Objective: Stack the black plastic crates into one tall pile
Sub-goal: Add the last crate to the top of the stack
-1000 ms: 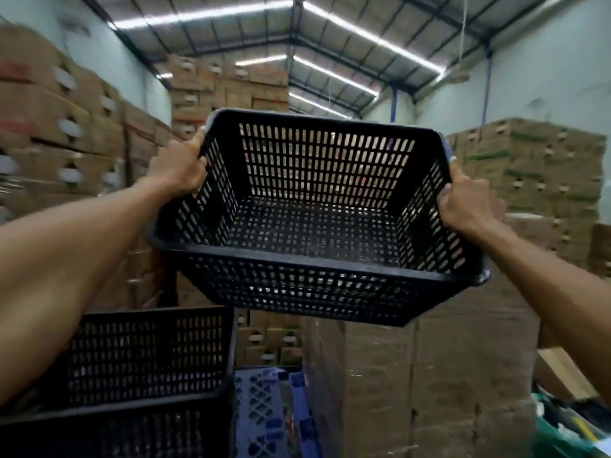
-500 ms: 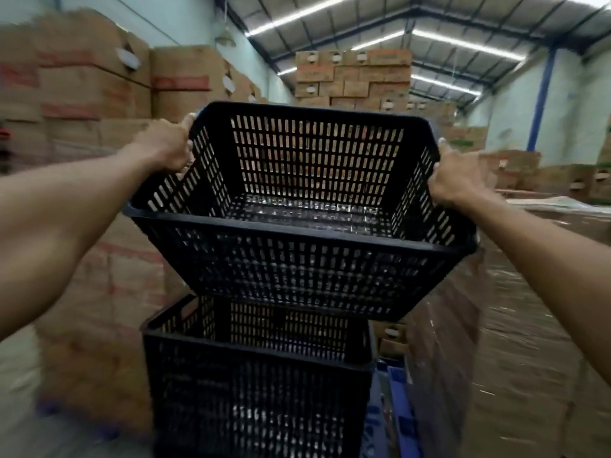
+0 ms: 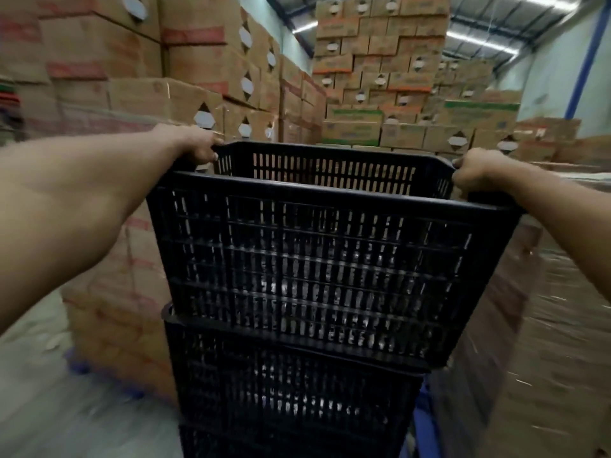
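Note:
A black slotted plastic crate (image 3: 314,259) fills the middle of the head view. My left hand (image 3: 198,147) grips its left rim and my right hand (image 3: 476,171) grips its right rim. The held crate sits low over the pile of black crates (image 3: 291,401), its bottom down inside the rim of the top one. The pile's lower part runs out of the frame at the bottom.
Shrink-wrapped pallets of cardboard boxes stand close on the left (image 3: 122,292) and right (image 3: 535,342) of the pile. Tall stacks of cartons (image 3: 380,77) rise behind. A blue pallet edge (image 3: 421,411) shows at lower right; grey floor (image 3: 49,408) lies at lower left.
The held crate has come down from above the pile onto its top crate. The view has dropped with it, so the crate's front wall now faces me.

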A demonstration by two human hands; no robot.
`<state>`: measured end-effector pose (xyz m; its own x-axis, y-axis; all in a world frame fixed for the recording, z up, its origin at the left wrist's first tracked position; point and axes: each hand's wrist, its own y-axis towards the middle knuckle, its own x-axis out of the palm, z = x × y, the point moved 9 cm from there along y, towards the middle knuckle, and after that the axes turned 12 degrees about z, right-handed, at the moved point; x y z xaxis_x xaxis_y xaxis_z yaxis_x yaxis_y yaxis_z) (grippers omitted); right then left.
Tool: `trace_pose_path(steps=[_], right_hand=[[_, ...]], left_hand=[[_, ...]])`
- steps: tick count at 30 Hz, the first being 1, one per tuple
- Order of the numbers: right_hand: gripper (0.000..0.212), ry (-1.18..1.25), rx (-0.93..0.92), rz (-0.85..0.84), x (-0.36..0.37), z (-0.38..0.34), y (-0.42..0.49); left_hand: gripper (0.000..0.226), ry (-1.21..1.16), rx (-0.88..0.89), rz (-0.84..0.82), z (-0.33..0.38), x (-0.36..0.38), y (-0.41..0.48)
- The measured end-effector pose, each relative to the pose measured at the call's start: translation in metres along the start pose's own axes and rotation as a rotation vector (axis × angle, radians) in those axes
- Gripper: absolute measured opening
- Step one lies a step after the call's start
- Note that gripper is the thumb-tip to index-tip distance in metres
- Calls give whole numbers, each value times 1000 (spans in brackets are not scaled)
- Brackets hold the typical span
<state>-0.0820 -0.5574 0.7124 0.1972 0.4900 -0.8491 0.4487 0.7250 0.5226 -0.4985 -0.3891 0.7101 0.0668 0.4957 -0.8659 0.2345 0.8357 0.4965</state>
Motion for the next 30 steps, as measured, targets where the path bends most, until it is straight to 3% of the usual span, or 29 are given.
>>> trace_pose_path(steps=[4,12,30], right_hand=[[35,-1,30,-24,14,1,12],[40,8,41,-126,29,-4,20],[43,12,87,-102,40,-33,18]], left_hand=[[53,70,39,-73,-6,32,33],[56,-4,70,-228,-12,74,61],[59,-46,71,-196,-36,91,86]])
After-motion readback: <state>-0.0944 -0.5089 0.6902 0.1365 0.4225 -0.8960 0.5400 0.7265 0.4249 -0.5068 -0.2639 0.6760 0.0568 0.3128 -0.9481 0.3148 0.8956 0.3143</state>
